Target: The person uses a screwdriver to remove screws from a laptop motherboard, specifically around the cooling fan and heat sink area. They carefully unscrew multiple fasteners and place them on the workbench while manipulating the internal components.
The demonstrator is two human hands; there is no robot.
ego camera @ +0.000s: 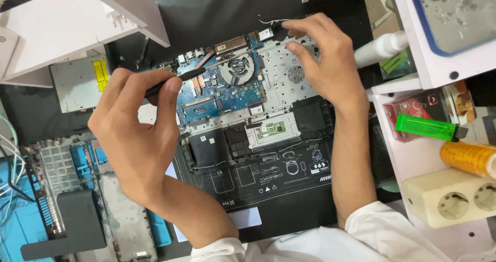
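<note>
An opened laptop chassis [268, 153] is laid on a black mat, its blue motherboard [217, 94] and round cooling fan [238, 68] exposed toward the far edge. A black-handled screwdriver [178, 78] is gripped in the left hand [134, 133], fingers curled tight around the handle, the shaft lying across the board's upper left corner towards the fan. The right hand [323, 60] is set at the chassis's far right corner, where a thin cable end [271, 22] is pinched between thumb and fingertips just above the white keyboard backing [292, 68].

Little open room is left around the work. The left edge is crowded by an optical drive [80, 81] and another dismantled chassis [77, 189]; the right edge is hemmed by a white shelf [413, 189] bearing a green lighter [429, 128], a roll of orange tape [470, 156] and a cream socket adapter [452, 197]. Only the near strip of the mat, between the forearms, is left free.
</note>
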